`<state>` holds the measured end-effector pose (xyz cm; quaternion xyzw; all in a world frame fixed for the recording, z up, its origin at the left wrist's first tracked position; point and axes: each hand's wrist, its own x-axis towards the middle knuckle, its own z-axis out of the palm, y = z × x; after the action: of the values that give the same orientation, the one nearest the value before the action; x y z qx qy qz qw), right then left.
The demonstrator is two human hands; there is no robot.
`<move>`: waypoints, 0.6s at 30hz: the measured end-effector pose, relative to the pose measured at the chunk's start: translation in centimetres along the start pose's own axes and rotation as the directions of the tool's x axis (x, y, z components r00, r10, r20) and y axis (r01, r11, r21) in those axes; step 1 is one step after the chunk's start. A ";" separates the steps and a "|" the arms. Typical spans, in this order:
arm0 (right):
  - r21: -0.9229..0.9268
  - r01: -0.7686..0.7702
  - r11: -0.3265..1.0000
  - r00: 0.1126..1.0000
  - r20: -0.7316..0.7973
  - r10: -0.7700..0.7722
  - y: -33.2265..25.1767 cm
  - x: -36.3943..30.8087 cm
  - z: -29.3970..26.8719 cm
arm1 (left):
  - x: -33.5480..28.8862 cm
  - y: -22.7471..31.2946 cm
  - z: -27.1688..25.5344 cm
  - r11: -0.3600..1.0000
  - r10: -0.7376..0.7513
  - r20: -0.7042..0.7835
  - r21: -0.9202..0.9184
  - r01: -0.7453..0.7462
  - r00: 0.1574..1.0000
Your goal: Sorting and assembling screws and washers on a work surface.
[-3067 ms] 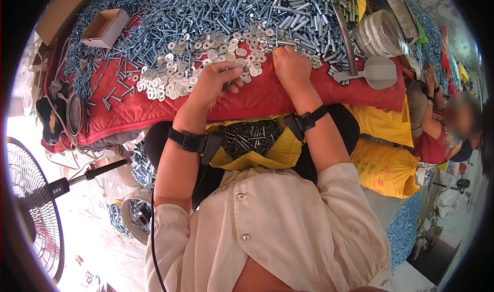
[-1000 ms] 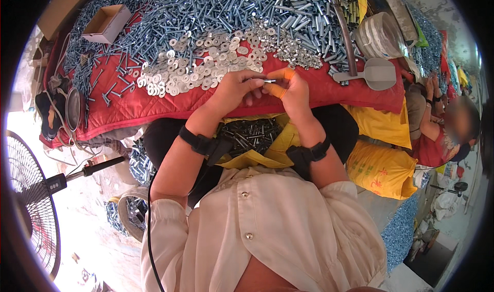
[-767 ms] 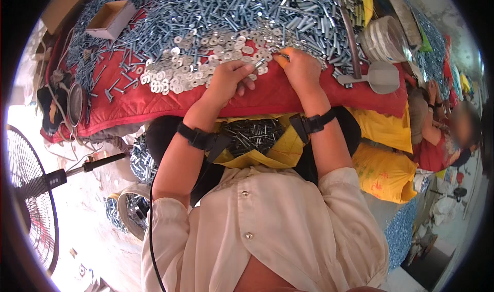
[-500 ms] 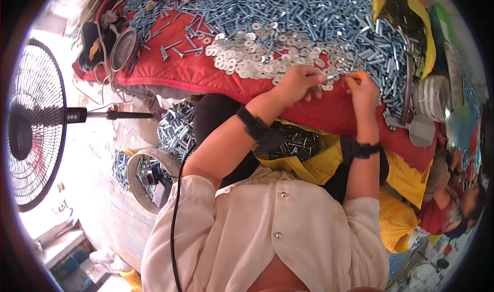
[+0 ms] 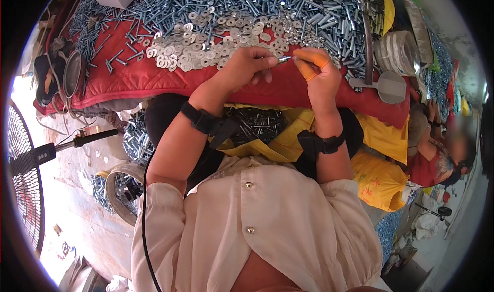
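Note:
My left hand (image 5: 248, 68) is closed, with a short metal bolt (image 5: 284, 59) pinched between thumb and fingertips and pointing to the right. My right hand (image 5: 320, 75) wears orange finger covers (image 5: 314, 61). Its fingers are pressed together close to the bolt's right end; what they hold, if anything, is too small to make out. Both hands are above the front of a red quilted cloth (image 5: 180, 81). Just beyond them are flat silver washers (image 5: 177, 52), and smaller nuts or washers (image 5: 303, 34) lie at their right.
A large heap of bolts (image 5: 226, 6) covers the far side. At the right are a flat-headed metal tool (image 5: 391, 87) and a white coiled roll (image 5: 396, 52). A yellow sack of dark bolts (image 5: 257, 125) rests at my lap. A fan (image 5: 25, 189) stands left; another person (image 5: 432, 158) sits at right.
My view has turned and shifted, so the scene sits farther left and higher. The bolt remains between my hands; my right fingers have drawn together at its end.

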<state>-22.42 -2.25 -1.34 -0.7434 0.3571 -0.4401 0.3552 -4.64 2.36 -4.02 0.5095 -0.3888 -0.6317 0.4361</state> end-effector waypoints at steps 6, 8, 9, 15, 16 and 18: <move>-0.127 0.075 0.989 0.995 0.077 -0.065 -0.8 -0.6 -0.5 | -0.2 0.0 0.6 0.999 0.007 0.023 0.036 -0.008 1.000; -0.123 0.055 0.991 0.996 0.080 -0.046 -0.6 -0.8 -0.4 | -0.3 0.0 0.8 0.998 0.020 0.005 0.058 -0.020 1.000; -0.080 -0.073 0.994 0.996 0.038 0.076 -0.2 -1.0 -0.3 | -0.2 0.0 0.8 0.996 0.034 -0.011 0.080 -0.033 0.999; 0.034 -0.244 0.969 0.970 0.003 0.244 0.3 -1.0 0.1 | -0.1 -0.1 0.9 0.992 0.089 -0.051 0.099 -0.083 0.995; -0.047 -0.153 0.987 0.987 0.033 0.154 0.5 -0.9 -0.1 | -0.1 0.0 0.8 0.991 0.090 -0.051 0.100 -0.085 0.995; 0.030 -0.271 0.962 0.959 0.092 0.268 1.4 -1.2 -1.2 | -0.1 0.1 0.9 0.990 0.108 -0.036 0.090 -0.104 0.994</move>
<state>-24.21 -2.19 -2.61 -0.6985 0.4299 -0.3624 0.4427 -5.47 2.50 -3.71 0.5195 -0.4339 -0.5795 0.4540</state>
